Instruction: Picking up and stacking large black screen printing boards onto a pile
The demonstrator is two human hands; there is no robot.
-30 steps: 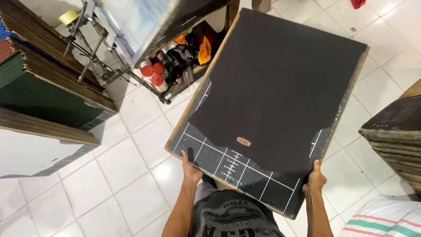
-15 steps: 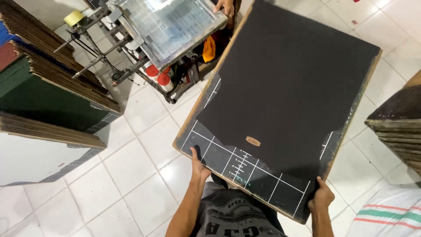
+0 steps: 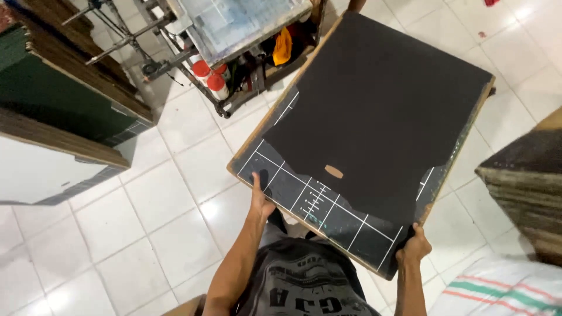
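I hold a large flat wooden board level in front of me, above the white tiled floor. Its dark top has white grid lines along the near edge. A black cloth lies spread over most of it, with a small tan label near its lower hem. My left hand grips the board's near left edge, thumb on top. My right hand grips the near right corner. Another person's hand shows at the board's far edge.
A metal frame stand with a pale screen stands at the upper left, red-capped jars beneath it. Stacked boards fill the left side. A brown stack and striped cloth sit at the right.
The board and both hands have shifted a little right and down in view. The screen stand has come further into sight at the top.
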